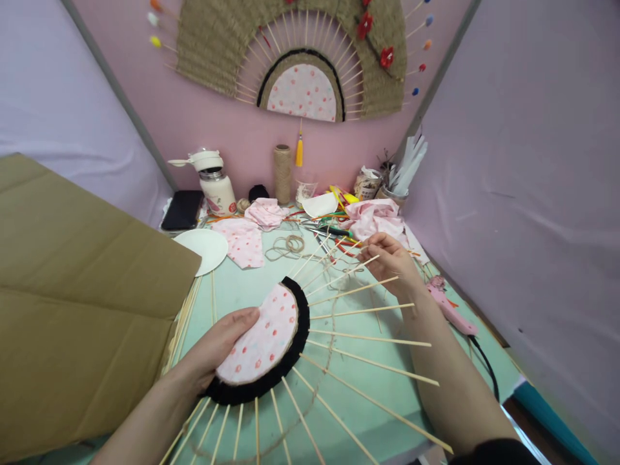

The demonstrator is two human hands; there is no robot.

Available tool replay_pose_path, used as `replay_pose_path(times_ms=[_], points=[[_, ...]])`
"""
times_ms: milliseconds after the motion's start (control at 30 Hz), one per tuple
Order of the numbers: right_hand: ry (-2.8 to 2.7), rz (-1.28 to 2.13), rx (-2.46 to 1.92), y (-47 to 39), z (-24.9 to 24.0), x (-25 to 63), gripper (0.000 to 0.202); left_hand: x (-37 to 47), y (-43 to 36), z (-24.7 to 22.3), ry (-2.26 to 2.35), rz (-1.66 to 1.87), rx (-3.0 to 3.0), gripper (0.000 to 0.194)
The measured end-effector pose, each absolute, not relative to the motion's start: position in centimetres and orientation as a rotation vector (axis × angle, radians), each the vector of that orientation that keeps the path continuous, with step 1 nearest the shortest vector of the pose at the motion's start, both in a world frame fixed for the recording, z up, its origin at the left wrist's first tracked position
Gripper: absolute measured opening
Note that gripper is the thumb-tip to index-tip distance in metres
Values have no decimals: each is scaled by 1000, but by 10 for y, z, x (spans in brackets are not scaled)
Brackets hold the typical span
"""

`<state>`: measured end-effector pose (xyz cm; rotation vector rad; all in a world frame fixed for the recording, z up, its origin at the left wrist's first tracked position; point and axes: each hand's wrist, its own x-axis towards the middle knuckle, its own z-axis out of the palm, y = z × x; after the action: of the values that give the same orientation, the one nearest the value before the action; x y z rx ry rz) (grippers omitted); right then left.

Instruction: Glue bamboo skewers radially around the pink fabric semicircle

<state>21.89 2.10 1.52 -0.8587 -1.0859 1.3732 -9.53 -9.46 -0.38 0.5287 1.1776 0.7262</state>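
Observation:
My left hand (230, 342) grips a half-round fan base (271, 329), thumb on its pink flowered cloth and fingers hidden underneath. A black fuzzy border (303, 310) edges the cloth, and thin wooden sticks (372, 338) spread from it like rays. Jute twine (332, 329) runs in an arc across the sticks. Near the tips of the upper sticks, my right hand (387, 258) is closed in a pinch on what looks like the thin twine; the fingers partly hide it.
A large cardboard sheet (87, 303) stands at the left over more sticks. Behind lie a white disc (203, 250), flowered cloth (242, 242), pliers (332, 230), a twine spool (282, 173) and a bottle (217, 194). A pink glue gun (450, 310) rests right. A finished fan (208, 61) hangs behind.

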Motion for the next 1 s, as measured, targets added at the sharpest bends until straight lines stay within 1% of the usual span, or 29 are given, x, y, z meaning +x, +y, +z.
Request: replay_pose_path(times_ms=[133,333,533,1000], points=[[-1231,1312,-1051,26,-5,209,24,-94,-96,-1,1207,734,548,54],[-1270,1237,-1116,30,-26,188,23,-94,-98,-3,1186,734,575,54],[-1299,1195,-1160,27,-30,171,24,-92,-98,-3,1136,708,591,56],[-1418,1088,-1278,15,-39,151,9,-90,-98,-3,1143,719,582,48]])
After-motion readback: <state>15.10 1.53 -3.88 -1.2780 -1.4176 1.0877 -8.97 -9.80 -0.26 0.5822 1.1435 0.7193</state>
